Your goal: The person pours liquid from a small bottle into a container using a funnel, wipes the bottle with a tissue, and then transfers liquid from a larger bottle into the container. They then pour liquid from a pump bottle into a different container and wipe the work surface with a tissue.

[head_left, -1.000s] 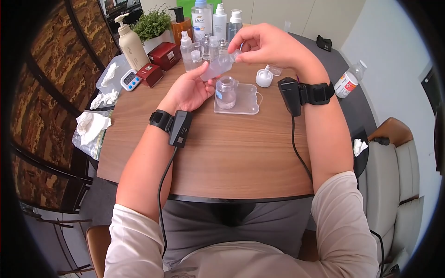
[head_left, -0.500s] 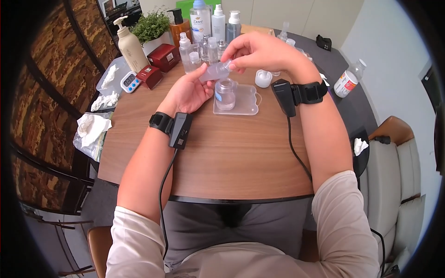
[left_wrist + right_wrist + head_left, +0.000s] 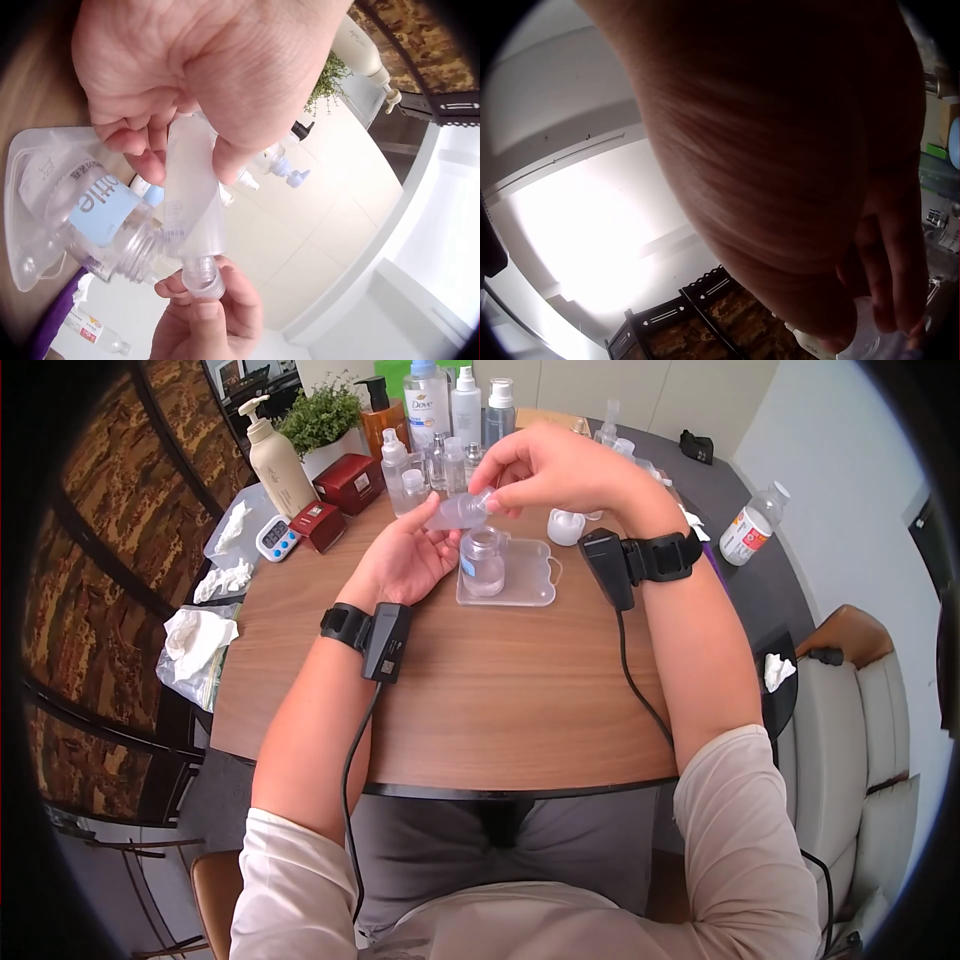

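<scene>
In the head view the left hand (image 3: 408, 560) grips a small translucent bottle (image 3: 460, 513), which lies tilted with its neck toward the right. The right hand (image 3: 560, 468) pinches a clear piece at that neck. The left wrist view shows the frosted bottle (image 3: 193, 187) between the left thumb and fingers, and a clear threaded ring (image 3: 204, 283) at its neck pinched by the right fingers. Just below the hands, a wide-mouthed clear bottle (image 3: 484, 565) with a blue label and liquid inside stands on a clear flat tray (image 3: 530, 596).
A white cap (image 3: 566, 528) sits right of the tray. Several bottles, a cream pump bottle (image 3: 278, 468), red boxes (image 3: 348, 482) and a timer (image 3: 277, 538) stand behind and to the left. A labelled bottle (image 3: 752, 526) stands far right.
Both hands have stayed on the small bottle. The right hand has moved left and slightly down, and the small bottle has turned closer to level. The head view has shifted slightly.
</scene>
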`<state>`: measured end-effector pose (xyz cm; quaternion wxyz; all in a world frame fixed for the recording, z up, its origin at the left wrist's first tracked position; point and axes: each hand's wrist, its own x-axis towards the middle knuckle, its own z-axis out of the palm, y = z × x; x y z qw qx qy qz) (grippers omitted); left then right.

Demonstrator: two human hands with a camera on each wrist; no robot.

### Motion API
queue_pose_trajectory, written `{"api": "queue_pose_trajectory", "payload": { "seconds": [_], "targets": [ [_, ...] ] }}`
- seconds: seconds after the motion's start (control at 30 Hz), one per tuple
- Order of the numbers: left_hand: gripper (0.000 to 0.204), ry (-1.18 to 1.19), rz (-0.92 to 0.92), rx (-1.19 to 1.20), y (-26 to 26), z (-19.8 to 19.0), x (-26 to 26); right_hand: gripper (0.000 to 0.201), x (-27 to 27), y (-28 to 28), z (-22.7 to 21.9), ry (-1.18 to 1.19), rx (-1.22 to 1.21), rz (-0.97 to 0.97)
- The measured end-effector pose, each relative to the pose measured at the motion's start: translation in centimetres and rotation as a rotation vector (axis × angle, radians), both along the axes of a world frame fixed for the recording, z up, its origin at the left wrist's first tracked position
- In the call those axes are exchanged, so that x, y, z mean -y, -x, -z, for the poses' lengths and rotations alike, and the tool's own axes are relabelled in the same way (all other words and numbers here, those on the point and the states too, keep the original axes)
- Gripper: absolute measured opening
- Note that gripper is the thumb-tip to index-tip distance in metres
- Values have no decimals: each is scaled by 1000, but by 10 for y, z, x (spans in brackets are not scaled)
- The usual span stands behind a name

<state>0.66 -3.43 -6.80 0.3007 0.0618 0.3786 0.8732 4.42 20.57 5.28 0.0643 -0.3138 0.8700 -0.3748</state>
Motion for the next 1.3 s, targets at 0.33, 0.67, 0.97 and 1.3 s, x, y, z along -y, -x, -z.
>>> {"api": "queue_pose_trajectory", "payload": {
  "seconds": [0.33,0.67,0.97,1.3],
  "targets": [
    [34,2,-11,-3,0,2,-3,28,0,-1,1,-22,-13,1],
    [36,3,-55,22,-2,0,-4,27,1,3,6,-1,-4,-10],
    [37,46,-53,9,3,6,-4,28,1,5,10,-23,25,3],
    [39,25,11,-36,10,11,-2,28,2,9,13,-11,-6,-8]
  ]
}}
